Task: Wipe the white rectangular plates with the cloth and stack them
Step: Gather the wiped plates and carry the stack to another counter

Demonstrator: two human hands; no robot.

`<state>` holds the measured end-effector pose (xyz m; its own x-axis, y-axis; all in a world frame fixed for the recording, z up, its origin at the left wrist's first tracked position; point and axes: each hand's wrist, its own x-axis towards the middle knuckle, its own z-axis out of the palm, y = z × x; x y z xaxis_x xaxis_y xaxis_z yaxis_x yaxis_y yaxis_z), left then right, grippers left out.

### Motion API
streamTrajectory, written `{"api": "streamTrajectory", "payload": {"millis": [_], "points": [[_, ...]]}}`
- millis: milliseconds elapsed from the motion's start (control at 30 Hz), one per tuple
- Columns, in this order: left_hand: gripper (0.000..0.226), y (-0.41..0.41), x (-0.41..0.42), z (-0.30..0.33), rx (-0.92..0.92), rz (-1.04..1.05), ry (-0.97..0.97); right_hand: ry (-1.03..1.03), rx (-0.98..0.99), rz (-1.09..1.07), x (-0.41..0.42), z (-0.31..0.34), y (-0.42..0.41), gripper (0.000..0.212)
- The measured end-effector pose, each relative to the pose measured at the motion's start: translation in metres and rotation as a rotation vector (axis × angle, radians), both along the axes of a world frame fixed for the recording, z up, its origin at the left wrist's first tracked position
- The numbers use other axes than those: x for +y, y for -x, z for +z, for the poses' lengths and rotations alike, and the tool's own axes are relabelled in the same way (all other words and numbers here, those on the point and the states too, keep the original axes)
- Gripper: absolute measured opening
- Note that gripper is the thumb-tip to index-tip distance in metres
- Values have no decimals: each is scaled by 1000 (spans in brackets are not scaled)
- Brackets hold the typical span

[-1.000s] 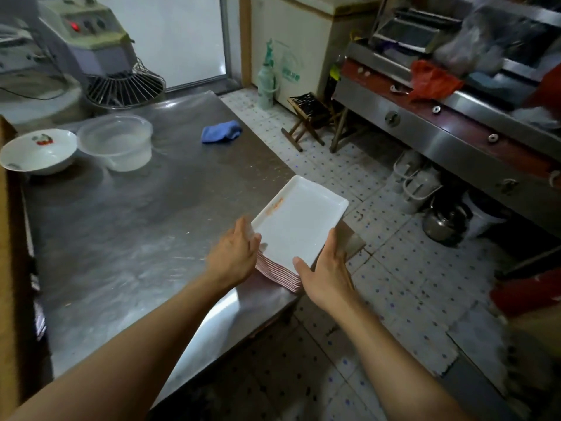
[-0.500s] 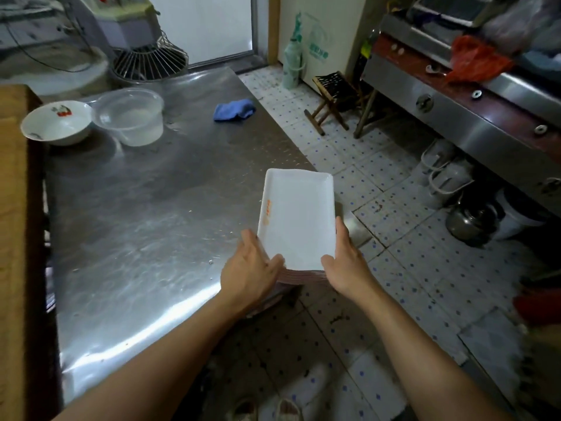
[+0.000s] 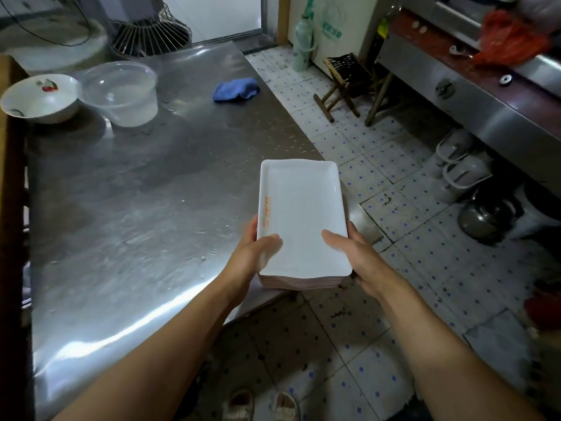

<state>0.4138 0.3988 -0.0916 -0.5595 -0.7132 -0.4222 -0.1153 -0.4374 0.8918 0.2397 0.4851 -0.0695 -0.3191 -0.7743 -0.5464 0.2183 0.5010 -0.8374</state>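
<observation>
Left hand and right hand clamp the plates, thumbs on top, fingers curled underneath. Stack overhangs the table corner. Cloth sits at 11 o'clock; freeing one hand to reach it risks tipping.

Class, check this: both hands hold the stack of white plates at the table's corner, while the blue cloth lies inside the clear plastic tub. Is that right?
Not quite. The head view shows the blue cloth lying on the bare steel table, to the right of the clear tub, not inside it. The rest holds: the left hand and right hand hold the stack of plates at the table's corner.
</observation>
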Motion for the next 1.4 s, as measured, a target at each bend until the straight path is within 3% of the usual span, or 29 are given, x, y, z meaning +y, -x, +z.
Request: {"api": "streamTrajectory", "payload": {"millis": [167, 500, 600, 933, 1067, 1400], "points": [[70, 4, 4, -3, 103, 57, -88, 81, -67, -31, -1, -10, -3, 48], [62, 1, 2, 7, 106, 87, -63, 127, -156, -199, 1, -5, -17, 47], [68, -6, 3, 18, 106, 104, -47, 174, -162, -193, 3, 8, -26, 47], [74, -67, 0, 109, 210, 174, 84, 397, -137, -99, 0, 95, -82, 58], [72, -100, 5, 149, 230, 212, 173, 435, -92, -44, -4, 128, -109, 51], [59, -176, 45, 217, 205, 501, 381, 497, -108, 241, -17, 187, -170, 43]]}}
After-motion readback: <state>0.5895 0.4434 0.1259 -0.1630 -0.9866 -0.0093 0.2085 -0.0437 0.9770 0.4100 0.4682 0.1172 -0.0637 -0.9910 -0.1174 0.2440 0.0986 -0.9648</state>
